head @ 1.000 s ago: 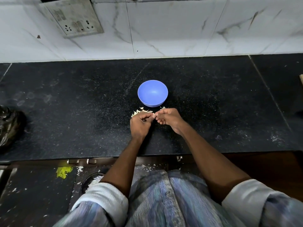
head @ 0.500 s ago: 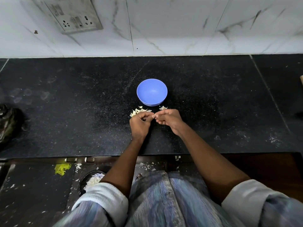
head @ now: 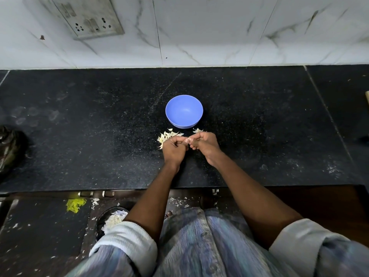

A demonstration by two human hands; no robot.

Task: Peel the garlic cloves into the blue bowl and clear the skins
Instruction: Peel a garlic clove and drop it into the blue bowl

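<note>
Far left of the black counter [head: 79, 136] there's a crumpled dark bag [head: 10, 148] sitting at the edge, well away from everything else. Moving in, my pile of garlic skins [head: 167, 135] is lying on the counter just in front of the blue bowl [head: 184, 111], papery and pale, partly tucked under my knuckles. My left hand [head: 174, 149] has its fingers curled in tight, thumb meeting the fingertips, and my right hand [head: 205, 144] is curled the same way, the two touching at the tips right in the middle. There's something tiny pinched between them, presumably the garlic clove, but honestly it's hidden by my fingers so I can't tell how it looks or how much skin is on it. The bowl sits just behind my hands, upright, and I can't see anything in it, just smooth blue inside. A few more skin bits [head: 197, 130] lie just past my right hand, near the bowl's front edge. Down on the floor to the left there's a dark bin [head: 103, 216] with pale scraps in it.
</note>
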